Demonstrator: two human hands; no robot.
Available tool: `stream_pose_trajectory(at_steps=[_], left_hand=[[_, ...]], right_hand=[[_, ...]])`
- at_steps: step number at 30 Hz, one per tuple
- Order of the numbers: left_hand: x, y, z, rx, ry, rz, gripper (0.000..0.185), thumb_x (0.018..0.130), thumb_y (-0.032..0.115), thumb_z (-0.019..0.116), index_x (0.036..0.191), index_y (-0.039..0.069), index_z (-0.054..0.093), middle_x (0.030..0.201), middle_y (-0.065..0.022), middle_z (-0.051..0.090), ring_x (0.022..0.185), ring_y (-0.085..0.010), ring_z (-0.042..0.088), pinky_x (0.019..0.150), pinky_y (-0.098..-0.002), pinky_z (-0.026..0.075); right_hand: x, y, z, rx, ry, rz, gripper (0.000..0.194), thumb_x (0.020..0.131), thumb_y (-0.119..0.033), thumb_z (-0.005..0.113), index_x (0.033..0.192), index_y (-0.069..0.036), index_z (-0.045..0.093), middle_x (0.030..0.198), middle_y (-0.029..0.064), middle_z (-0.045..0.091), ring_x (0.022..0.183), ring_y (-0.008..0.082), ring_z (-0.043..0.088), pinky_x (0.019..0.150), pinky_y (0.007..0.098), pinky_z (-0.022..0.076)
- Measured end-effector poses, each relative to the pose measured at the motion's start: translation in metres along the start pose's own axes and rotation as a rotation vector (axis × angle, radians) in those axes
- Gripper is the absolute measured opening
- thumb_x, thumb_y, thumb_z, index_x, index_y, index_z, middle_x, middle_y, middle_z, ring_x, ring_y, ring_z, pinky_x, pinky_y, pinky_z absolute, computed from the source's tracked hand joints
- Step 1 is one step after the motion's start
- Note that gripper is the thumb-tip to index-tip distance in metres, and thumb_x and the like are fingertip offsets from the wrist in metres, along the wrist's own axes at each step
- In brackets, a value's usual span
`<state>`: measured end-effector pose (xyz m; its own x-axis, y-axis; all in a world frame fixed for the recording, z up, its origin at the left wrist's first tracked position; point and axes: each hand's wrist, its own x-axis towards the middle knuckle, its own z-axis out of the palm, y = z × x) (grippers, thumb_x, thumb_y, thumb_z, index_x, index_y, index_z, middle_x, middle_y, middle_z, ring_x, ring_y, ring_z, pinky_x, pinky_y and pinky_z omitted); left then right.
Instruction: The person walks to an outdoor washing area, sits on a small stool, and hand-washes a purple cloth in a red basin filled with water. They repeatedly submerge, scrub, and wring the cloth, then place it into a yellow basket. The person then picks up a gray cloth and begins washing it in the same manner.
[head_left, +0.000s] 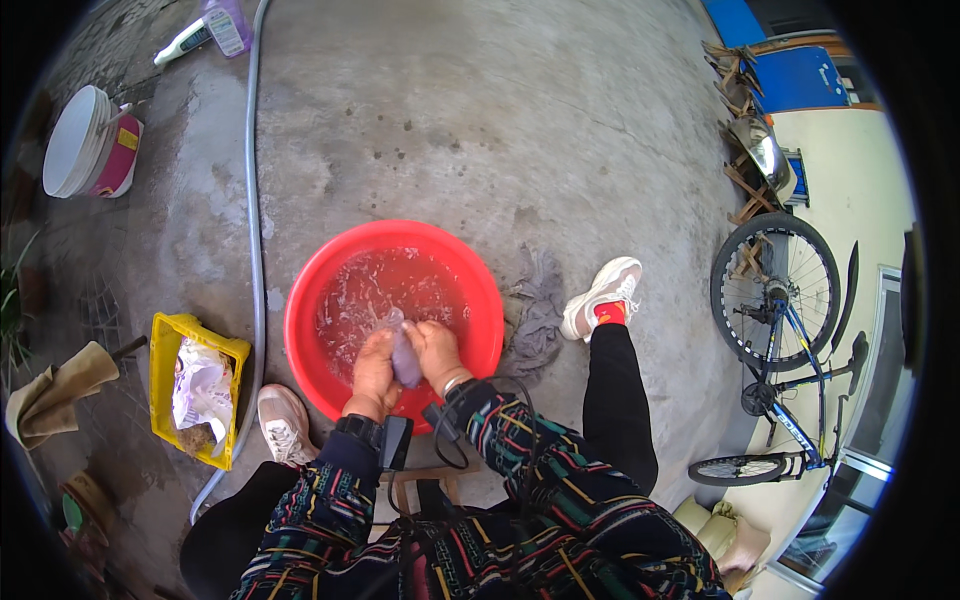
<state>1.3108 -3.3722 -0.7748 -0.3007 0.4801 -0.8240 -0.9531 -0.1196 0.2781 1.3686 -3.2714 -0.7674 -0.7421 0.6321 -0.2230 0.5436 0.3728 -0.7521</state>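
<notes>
A red plastic basin (300, 307) holding rippling water stands on the concrete floor in front of me. Over its near half, my left hand (374, 369) and my right hand (435, 349) grip a wet lavender-grey cloth (406, 360) between them. The cloth bulges in a rounded shape, and part of it hangs below the fingers. To the right of the basin, a crumpled wet grey cloth (537, 319) lies on the floor, near my right shoe. Whether the basin holds anything beneath the water cannot be told.
A yellow plastic crate (161, 375) with a white plastic bag stands left of my left shoe. A grey hose (253, 187) runs along the floor. White buckets (90, 146) and detergent bottles (226, 28) are farther left. A bicycle (787, 420) leans by the right wall.
</notes>
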Motion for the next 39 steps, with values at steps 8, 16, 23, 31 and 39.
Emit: stream_pose_trajectory(at_steps=[8,16,23,31,39], left_hand=[[0.008,0.026,-0.017,0.178,0.161,0.107,0.043,0.091,0.021,0.058,0.133,0.022,0.048,0.120,-0.0012,0.053,0.106,-0.0178,0.050,0.090,-0.0469,0.040],[0.010,0.018,-0.030,0.241,0.283,-0.045,0.052,0.090,0.034,0.059,0.139,0.023,0.043,0.125,-0.0022,0.054,0.110,-0.0227,0.053,0.088,-0.0454,0.043],[0.014,0.013,-0.030,-0.040,0.044,-0.001,0.030,0.095,0.031,0.054,0.117,0.011,0.057,0.100,-0.0096,0.065,0.089,-0.0268,0.063,0.082,-0.0424,0.052],[0.007,0.001,0.002,-0.031,-0.007,0.054,0.020,0.095,0.015,0.049,0.113,0.012,0.056,0.100,-0.0072,0.062,0.093,-0.0224,0.060,0.083,-0.0405,0.050],[0.001,0.026,-0.022,0.204,0.212,0.002,0.064,0.091,0.026,0.055,0.148,0.024,0.026,0.146,-0.0067,0.036,0.133,-0.0279,0.033,0.105,-0.0580,0.023]], right_hand=[[0.022,0.046,-0.012,-0.149,-0.028,-0.030,0.027,0.082,-0.026,0.067,0.086,0.000,0.063,0.087,0.0208,0.059,0.086,0.0376,0.058,0.077,0.0435,0.0455],[0.015,0.018,-0.006,0.007,-0.210,0.083,0.018,0.074,-0.016,0.062,0.082,0.001,0.061,0.081,0.0203,0.060,0.076,0.0351,0.059,0.071,0.0418,0.0472],[-0.027,-0.040,0.002,0.551,-0.379,0.158,0.025,0.083,-0.019,0.066,0.072,0.001,0.059,0.057,0.0098,0.051,0.055,0.0111,0.046,0.052,0.0317,0.0416],[0.026,0.002,0.002,0.072,-0.098,0.252,0.036,0.087,-0.031,0.062,0.070,0.001,0.059,0.063,0.0227,0.054,0.056,0.0342,0.056,0.057,0.0418,0.0444],[0.013,0.053,0.004,-0.090,-0.605,0.099,0.019,0.074,-0.018,0.071,0.074,-0.001,0.062,0.074,0.0186,0.061,0.065,0.0325,0.059,0.066,0.0383,0.0475]])
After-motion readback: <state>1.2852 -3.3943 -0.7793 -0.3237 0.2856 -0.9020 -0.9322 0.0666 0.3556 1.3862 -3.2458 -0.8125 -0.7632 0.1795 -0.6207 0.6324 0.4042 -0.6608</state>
